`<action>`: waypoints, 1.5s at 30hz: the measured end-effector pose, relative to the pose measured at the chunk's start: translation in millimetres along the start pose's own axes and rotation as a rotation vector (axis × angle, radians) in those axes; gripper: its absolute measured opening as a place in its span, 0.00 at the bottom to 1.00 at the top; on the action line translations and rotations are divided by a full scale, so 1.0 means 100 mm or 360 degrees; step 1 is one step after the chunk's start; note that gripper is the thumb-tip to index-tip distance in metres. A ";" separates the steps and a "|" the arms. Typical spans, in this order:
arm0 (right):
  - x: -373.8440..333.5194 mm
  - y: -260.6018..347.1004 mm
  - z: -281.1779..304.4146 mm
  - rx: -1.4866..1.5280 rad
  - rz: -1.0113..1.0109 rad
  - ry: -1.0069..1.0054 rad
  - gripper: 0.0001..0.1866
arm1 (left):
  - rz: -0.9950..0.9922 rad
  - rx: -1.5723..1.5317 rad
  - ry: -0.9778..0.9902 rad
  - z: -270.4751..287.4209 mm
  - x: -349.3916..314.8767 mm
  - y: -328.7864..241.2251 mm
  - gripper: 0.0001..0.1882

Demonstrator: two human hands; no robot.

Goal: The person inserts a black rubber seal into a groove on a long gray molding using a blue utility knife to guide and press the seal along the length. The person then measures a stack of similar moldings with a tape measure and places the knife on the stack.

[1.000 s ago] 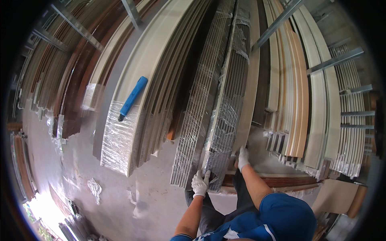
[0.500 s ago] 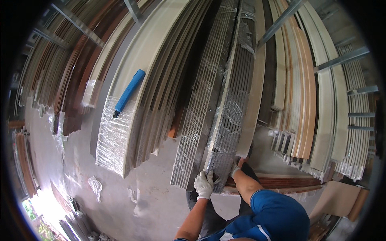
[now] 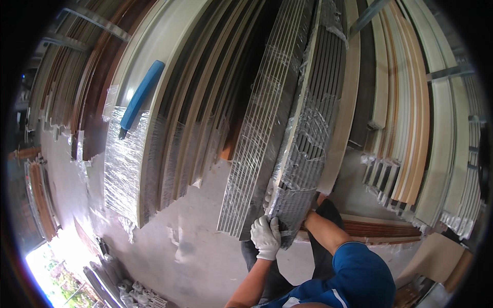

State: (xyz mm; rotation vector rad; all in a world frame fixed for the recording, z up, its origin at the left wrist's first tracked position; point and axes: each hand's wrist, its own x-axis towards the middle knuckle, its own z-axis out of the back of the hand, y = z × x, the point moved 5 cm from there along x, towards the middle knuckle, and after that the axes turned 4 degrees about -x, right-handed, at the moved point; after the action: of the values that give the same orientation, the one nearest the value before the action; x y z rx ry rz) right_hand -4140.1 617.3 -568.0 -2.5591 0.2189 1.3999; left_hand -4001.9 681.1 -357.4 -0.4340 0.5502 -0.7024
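Note:
A long bundle of dark ribbed panels (image 3: 306, 172), wrapped in clear film, slopes down toward me. My left hand (image 3: 265, 237), in a white glove, grips its near end, fingers closed over the left corner. From the right, my bare right forearm passes beneath the bundle, which hides most of my right hand. Gloved fingertips of my right hand (image 3: 268, 193) seem to show at the bundle's left edge, curled round it. Just left stands another film-wrapped bundle of ribbed panels (image 3: 249, 169) with pale stripes.
A blue tool-like object (image 3: 142, 96) lies on a wide cream panel stack (image 3: 122, 179) at left. More boards and trims (image 3: 411, 154) lean at right between metal bars (image 3: 449, 72). Reddish-brown lengths (image 3: 380, 229) lie on the floor behind my legs. Bright light enters at lower left.
My right hand has gone from the bundle's right side to underneath it. The dark bundle's near end has shifted slightly right, my left hand still on it. The view has turned slightly.

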 end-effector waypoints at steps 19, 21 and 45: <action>-0.58 -0.30 -1.08 0.0426 0.0019 0.1143 0.33 | 0.0082 -0.0245 0.0054 0.80 0.31 0.12 0.23; -0.64 -0.31 -1.28 0.0469 0.0010 0.1290 0.33 | 0.0152 -0.0352 0.0208 0.90 0.38 0.16 0.25; -0.52 -0.44 -2.64 0.0252 0.0397 0.0078 0.32 | 0.0309 -0.0666 0.0493 1.22 1.12 0.95 0.33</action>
State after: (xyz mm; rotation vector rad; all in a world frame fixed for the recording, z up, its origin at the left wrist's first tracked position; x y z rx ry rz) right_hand -3943.9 593.0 -380.4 -2.5033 0.6505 1.3389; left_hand -3811.1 690.6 -350.9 -0.6555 1.0269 -0.4670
